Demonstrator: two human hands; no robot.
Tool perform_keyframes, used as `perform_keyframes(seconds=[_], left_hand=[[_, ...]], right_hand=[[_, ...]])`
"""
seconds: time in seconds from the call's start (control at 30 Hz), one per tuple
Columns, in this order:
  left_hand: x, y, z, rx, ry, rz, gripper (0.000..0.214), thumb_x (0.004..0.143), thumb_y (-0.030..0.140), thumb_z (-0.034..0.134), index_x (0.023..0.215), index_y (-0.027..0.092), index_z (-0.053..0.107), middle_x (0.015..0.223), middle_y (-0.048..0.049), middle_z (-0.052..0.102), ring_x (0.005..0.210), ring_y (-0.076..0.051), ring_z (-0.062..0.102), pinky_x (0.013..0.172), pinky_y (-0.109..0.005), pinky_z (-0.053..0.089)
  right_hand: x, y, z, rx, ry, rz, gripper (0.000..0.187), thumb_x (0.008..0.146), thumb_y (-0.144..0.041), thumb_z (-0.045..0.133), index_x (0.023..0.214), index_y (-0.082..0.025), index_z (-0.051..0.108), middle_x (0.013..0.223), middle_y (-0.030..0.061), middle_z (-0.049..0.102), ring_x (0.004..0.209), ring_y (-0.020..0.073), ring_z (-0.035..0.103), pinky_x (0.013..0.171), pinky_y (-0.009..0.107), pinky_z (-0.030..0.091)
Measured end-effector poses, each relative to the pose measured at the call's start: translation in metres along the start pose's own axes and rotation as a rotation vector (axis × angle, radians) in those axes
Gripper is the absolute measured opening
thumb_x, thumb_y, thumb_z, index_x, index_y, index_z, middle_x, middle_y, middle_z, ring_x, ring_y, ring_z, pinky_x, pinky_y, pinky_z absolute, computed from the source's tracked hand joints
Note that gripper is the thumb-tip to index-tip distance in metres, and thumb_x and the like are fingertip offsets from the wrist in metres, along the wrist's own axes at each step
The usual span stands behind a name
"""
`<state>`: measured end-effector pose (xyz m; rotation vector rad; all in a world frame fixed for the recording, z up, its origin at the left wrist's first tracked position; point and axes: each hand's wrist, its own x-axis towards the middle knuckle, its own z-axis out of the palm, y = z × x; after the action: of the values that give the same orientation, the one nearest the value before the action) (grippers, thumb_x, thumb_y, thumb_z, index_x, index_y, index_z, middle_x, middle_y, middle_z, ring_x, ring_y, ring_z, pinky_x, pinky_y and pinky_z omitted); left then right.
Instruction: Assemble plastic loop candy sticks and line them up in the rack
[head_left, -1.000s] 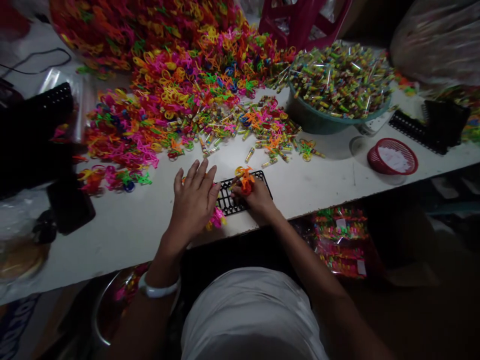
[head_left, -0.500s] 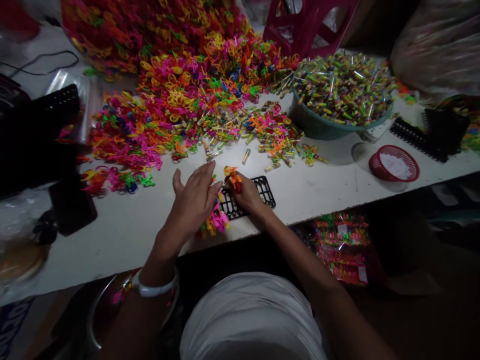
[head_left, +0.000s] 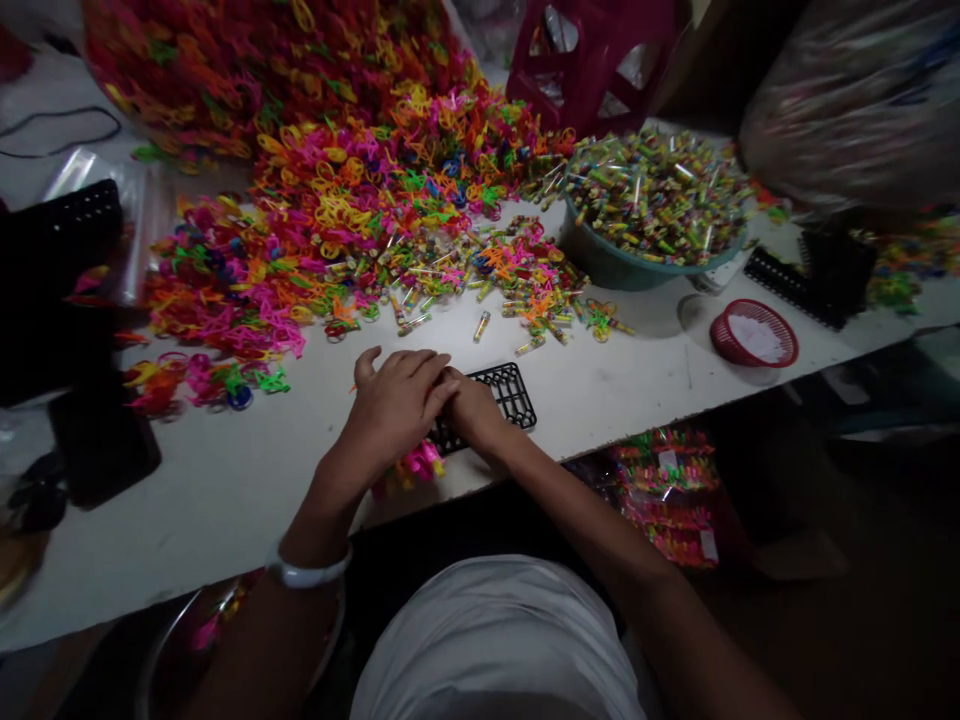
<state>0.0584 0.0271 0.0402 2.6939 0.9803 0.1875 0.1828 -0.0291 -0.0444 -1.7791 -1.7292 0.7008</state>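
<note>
A black plastic grid tray (head_left: 517, 393) lies on the table in front of me, its right part showing between my hand and its rim. My left hand (head_left: 394, 400) is over the tray's left end, palm down, little finger raised apart and the other fingertips curving out of sight. My right hand (head_left: 474, 408) rests on the tray with closed fingers; their tips, and whatever they hold, are hidden behind my left thumb. Pink and yellow plastic pieces (head_left: 421, 460) stick out below my left hand, at the tray's near left side.
A large heap of coloured plastic pieces (head_left: 330, 210) spreads behind my hands. One small clear tube (head_left: 481, 326) lies nearer. A green basin (head_left: 622, 270) full of tubes, a red basket (head_left: 793, 345) with white slips and a black phone (head_left: 105, 440) stand around.
My left hand has come down and right, its fingers bending over beside my right fingertips. The orange piece seen in my right hand is now hidden. The view has shifted slightly.
</note>
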Motion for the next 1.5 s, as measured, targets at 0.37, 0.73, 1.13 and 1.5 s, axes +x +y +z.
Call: perform_keyframes(seconds=[0.37, 0.73, 1.13, 1.5], left_hand=[[0.0, -0.004, 0.004, 0.033, 0.029, 0.017, 0.039, 0.098, 0.041, 0.032, 0.122, 0.025, 0.058, 0.122, -0.008, 0.065, 0.118, -0.025, 0.054, 0.107, -0.052, 0.022], [0.0, -0.004, 0.005, 0.022, 0.042, 0.019, 0.039, 0.097, 0.041, 0.032, 0.123, 0.025, 0.058, 0.123, -0.0079, 0.065, 0.12, -0.025, 0.054, 0.107, -0.051, 0.022], [-0.002, -0.002, 0.002, -0.009, 0.044, -0.003, 0.046, 0.098, 0.041, 0.031, 0.135, 0.021, 0.049, 0.126, -0.0085, 0.063, 0.12, -0.024, 0.053, 0.106, -0.046, 0.025], [0.003, -0.006, 0.006, 0.089, 0.067, 0.03, 0.051, 0.097, 0.047, 0.023, 0.135, 0.024, 0.046, 0.121, -0.0089, 0.065, 0.114, -0.029, 0.057, 0.102, -0.051, 0.033]], right_hand=[[0.003, 0.109, -0.127, -0.376, 0.514, 0.372, 0.022, 0.086, -0.016, 0.049, 0.1, -0.016, 0.066, 0.105, 0.0126, 0.061, 0.1, 0.0238, 0.053, 0.087, 0.035, 0.042], [-0.007, 0.093, -0.126, -0.184, 0.564, 0.276, 0.012, 0.081, -0.02, 0.055, 0.09, -0.016, 0.062, 0.099, 0.0116, 0.063, 0.088, 0.0214, 0.056, 0.083, 0.035, 0.043], [-0.02, 0.033, -0.062, 0.662, 0.316, 0.308, 0.032, 0.068, -0.039, 0.071, 0.09, -0.019, 0.06, 0.083, 0.0016, 0.066, 0.073, 0.0171, 0.061, 0.068, 0.031, 0.051], [-0.007, 0.012, -0.02, 0.505, 0.301, 0.257, 0.02, 0.082, -0.035, 0.065, 0.095, -0.024, 0.055, 0.091, -0.0008, 0.065, 0.083, 0.0178, 0.062, 0.074, 0.029, 0.05]])
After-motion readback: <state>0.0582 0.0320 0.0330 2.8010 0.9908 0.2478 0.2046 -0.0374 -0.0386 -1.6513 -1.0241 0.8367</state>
